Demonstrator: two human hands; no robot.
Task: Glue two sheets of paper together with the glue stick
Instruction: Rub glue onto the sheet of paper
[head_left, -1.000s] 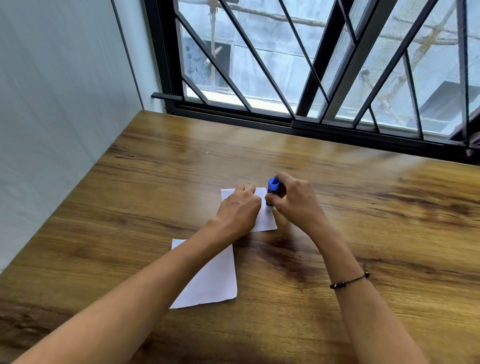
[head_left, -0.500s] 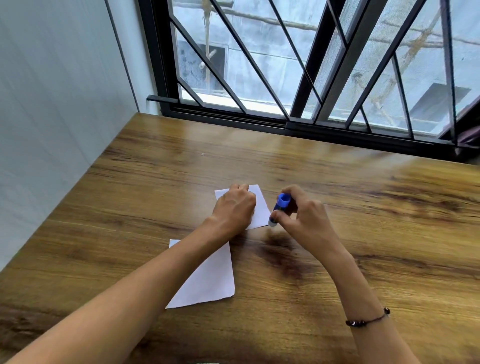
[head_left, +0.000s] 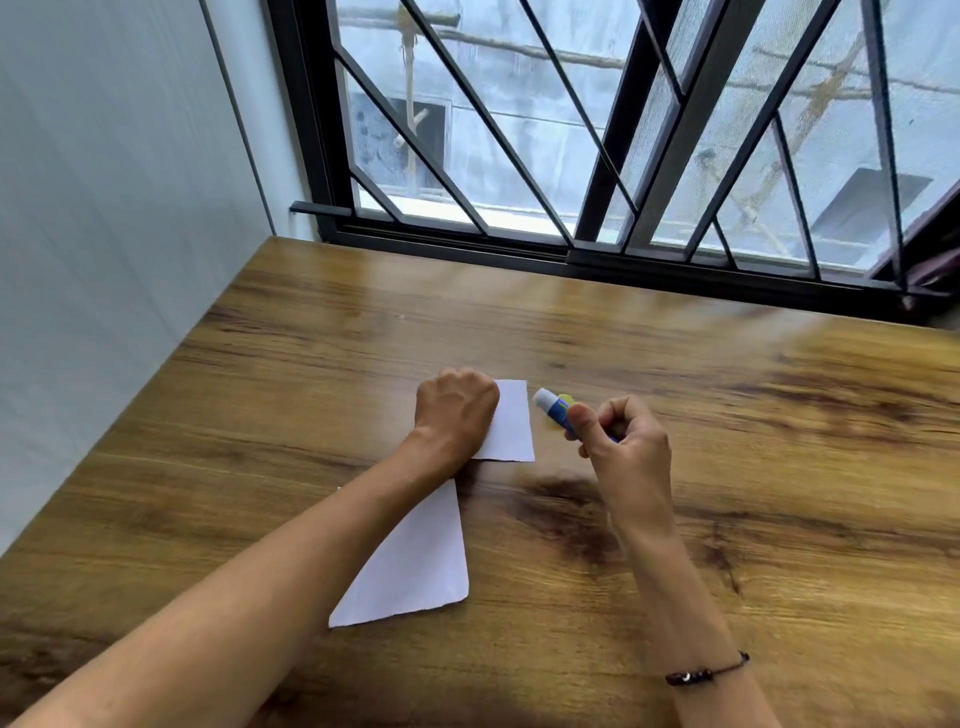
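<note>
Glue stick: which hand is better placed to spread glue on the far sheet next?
Right. The right hand already grips the glue stick, its white tip beside the far sheet. The left hand rests on that sheet, seemingly pinning it.

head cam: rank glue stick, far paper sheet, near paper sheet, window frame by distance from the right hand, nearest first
1. glue stick: held in the right hand.
2. far paper sheet: just left, under the left hand.
3. near paper sheet: lower left, toward the person.
4. window frame: beyond the table's far edge.

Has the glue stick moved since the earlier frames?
Yes. The glue stick in the right hand has come off the far sheet to its right and is tipped over.
</note>
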